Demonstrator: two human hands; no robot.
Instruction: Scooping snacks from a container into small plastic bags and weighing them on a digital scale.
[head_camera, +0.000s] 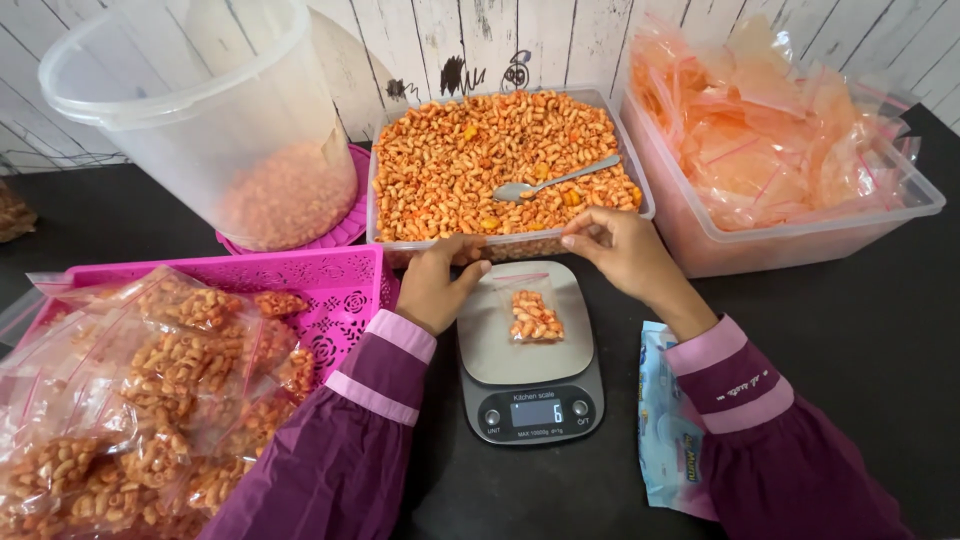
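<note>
A: Largest items, in order?

B: Black tabletop (880, 330) beneath everything. At 11 o'clock, round clear tub (190, 110), tilted, orange-red snack pieces settled in its low side, resting on a pink lid (352, 215). At 2 o'clock, clear bin (800, 240) heaped with empty zip bags (770, 130), red sealing strips visible. At 12 o'clock, rectangular clear container (510, 165) filled with seasoned macaroni-shaped snack; metal spoon (555, 181) lying on top, bowl toward 9 o'clock. At 8 o'clock, pink perforated basket (330, 290) piled with filled snack bags (150, 400).

A: Centre of figure?

B: Grey kitchen scale (528, 355), display toward 6 o'clock. On its platform, small clear bag (533, 312), lying flat, partly filled with the same snack, mouth toward 12 o'clock.

A: Hands?

B: Both in purple sleeves with pink cuffs. Left hand (435, 285) at 9 o'clock of the platform, fingers loosely curled, thumb extended toward the container wall; whether pinching the bag's top edge, cannot tell. Right hand (620, 250) at 1 o'clock of the platform, fingertips drawn together near the container rim, just above the bag's mouth; grip on the plastic not discernible.

A: Smallest remaining?

B: Pale blue printed packet (675, 430) at 4 o'clock of the scale, flat on the tabletop, partly under the right sleeve.
</note>
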